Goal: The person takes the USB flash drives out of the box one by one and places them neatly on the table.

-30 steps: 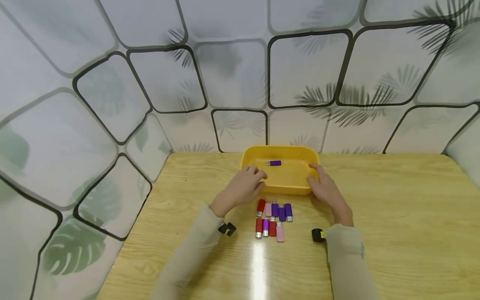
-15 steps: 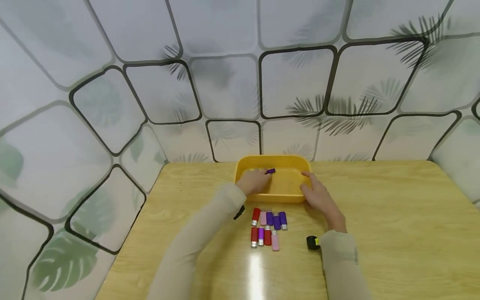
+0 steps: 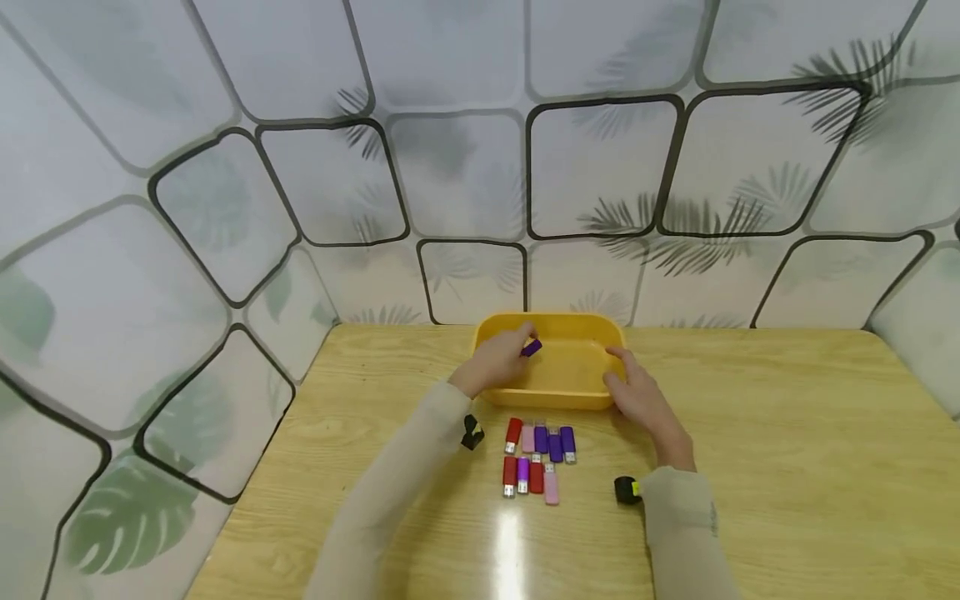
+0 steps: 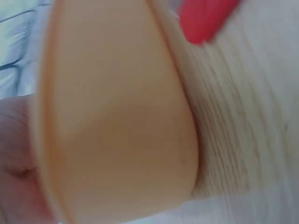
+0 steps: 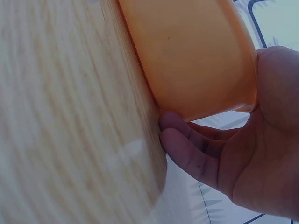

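In the head view a yellow plastic tray [image 3: 581,360] stands at the back of the table. Over its left part, my left hand [image 3: 497,358] pinches a purple USB flash drive [image 3: 532,347]. On the tray's right end my right hand [image 3: 643,402] grips the rim, and the right wrist view shows its fingers [image 5: 182,149] against the outer wall. The left wrist view has the tray wall [image 4: 117,107] hiding most of that hand. In front of the tray lie two rows of flash drives, among them a red one [image 3: 510,477], a pink one [image 3: 551,485] and a purple one [image 3: 567,444].
The wooden table [image 3: 780,450] reaches back to a patterned curtain wall [image 3: 457,175], which the tray's far side stands close to. A black wrist camera [image 3: 626,491] sits by the right sleeve, another [image 3: 472,433] by the left sleeve.
My left hand has gone from the tray's near left rim into the tray and picked up the purple flash drive, drawing it slightly left. My right hand keeps its grip on the tray.
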The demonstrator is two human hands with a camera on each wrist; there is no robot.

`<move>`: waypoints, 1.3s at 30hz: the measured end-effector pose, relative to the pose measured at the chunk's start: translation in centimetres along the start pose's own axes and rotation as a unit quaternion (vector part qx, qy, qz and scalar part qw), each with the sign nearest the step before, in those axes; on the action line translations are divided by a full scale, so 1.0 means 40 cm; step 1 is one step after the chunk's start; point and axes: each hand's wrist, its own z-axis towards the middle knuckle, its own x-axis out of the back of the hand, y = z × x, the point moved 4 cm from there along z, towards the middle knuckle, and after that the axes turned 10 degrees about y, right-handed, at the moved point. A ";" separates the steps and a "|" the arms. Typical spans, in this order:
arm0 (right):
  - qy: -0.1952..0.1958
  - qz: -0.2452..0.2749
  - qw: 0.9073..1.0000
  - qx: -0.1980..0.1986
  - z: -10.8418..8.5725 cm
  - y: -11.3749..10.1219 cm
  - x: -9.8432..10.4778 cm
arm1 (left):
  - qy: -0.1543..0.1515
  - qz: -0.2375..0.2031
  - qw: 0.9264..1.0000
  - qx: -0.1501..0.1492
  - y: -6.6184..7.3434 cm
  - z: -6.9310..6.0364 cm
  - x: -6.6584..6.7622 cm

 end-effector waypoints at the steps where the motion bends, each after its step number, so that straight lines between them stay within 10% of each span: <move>1: 0.002 -0.003 1.000 0.000 -0.001 -0.001 0.002 | 0.017 -0.029 0.999 0.000 0.002 -0.008 0.008; 12: -0.003 -0.013 1.000 -0.002 0.003 -0.009 0.005 | 0.156 -0.112 0.966 -0.174 0.164 -0.188 0.060; 17: 0.005 -0.013 1.000 -0.001 -0.002 -0.010 0.007 | 0.157 0.032 0.946 -0.283 0.274 -0.283 0.039; 24: 0.006 -0.009 1.000 -0.005 -0.006 -0.004 0.000 | 0.027 0.233 0.902 -0.363 0.344 -0.366 -0.046; 31: 0.010 -0.013 1.000 -0.009 -0.007 -0.001 0.000 | 0.001 0.235 0.906 -0.353 0.342 -0.372 -0.070; 39: 0.004 -0.015 1.000 -0.011 -0.009 0.000 -0.003 | -0.053 0.189 0.927 -0.319 0.320 -0.369 -0.081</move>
